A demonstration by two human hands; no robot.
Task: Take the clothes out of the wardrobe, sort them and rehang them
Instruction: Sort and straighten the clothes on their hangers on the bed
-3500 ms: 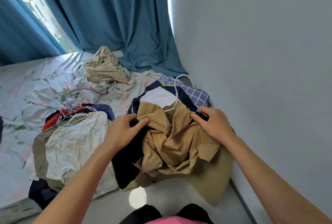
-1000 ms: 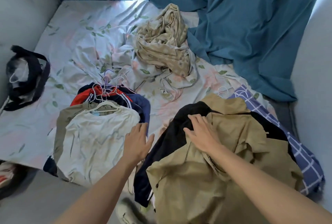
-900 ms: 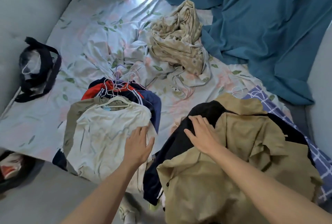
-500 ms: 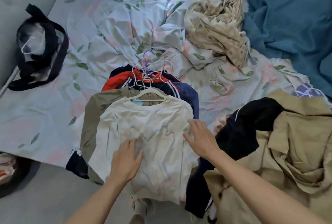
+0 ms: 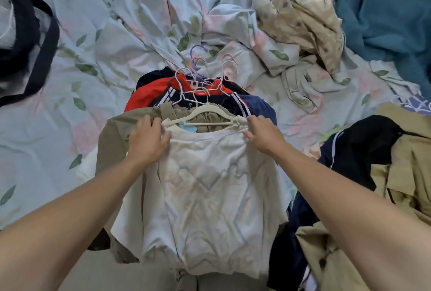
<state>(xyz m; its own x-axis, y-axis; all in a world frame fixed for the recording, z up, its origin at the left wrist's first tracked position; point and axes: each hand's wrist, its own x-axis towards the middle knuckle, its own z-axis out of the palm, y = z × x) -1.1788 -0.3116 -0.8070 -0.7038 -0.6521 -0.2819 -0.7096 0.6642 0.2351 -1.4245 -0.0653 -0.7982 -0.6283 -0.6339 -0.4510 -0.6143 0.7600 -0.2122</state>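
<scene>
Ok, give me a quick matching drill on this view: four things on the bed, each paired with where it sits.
Things:
1. white T-shirt
2. black bag
3. blue curtain
4. tan jacket

Places:
A. top right corner
B. middle, under both hands, top of the hanger pile
C. right edge, over dark clothes
D. top left edge

Pairs: 1-B, 2-D, 3-A, 4-C. The left hand and right hand grip the T-shirt at its shoulders, by the ends of the cream hanger.

Black bag [image 5: 28, 41] cut off left.
</scene>
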